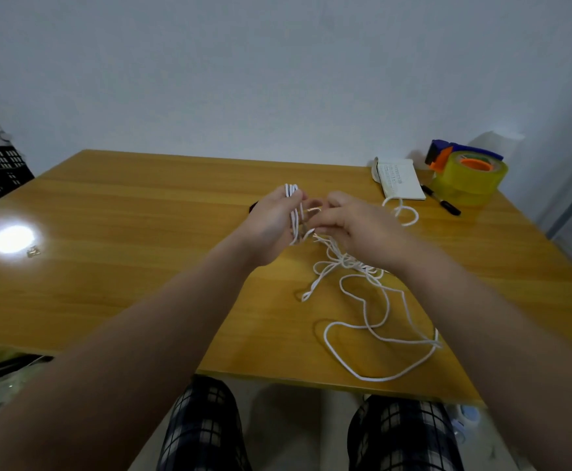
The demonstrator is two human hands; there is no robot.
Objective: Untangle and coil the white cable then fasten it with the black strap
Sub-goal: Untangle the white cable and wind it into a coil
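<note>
Both hands are up over the middle of the glossy, honey-coloured wooden table (pixel 141 198). The left hand (pixel 274 222) has its fingers curled round a bunch of parallel turns of the white cable (pixel 379 380), and the tight loop ends poke out above the fingertips. The right hand (pixel 356 226) is just beside it, fingers bent in and pinching a strand that runs across from that bunch.

Below the right wrist the thin, round cord drops into a knotted snarl, then sprawls in loose, wavy loops over the tabletop towards the near edge. One more small curl lies beyond the right hand.

A small dark sliver (pixel 253 207) peeks out behind the left hand; I can't tell whether that's the strap.

At the far right corner there's a blue and orange tape dispenser (pixel 461 154) carrying a fat roll of clear yellowish tape (pixel 471 181). Next to it lie a small white booklet (pixel 401 180) and a black marker (pixel 442 200). A bright glare (pixel 12 237) sits on the varnish at left.
</note>
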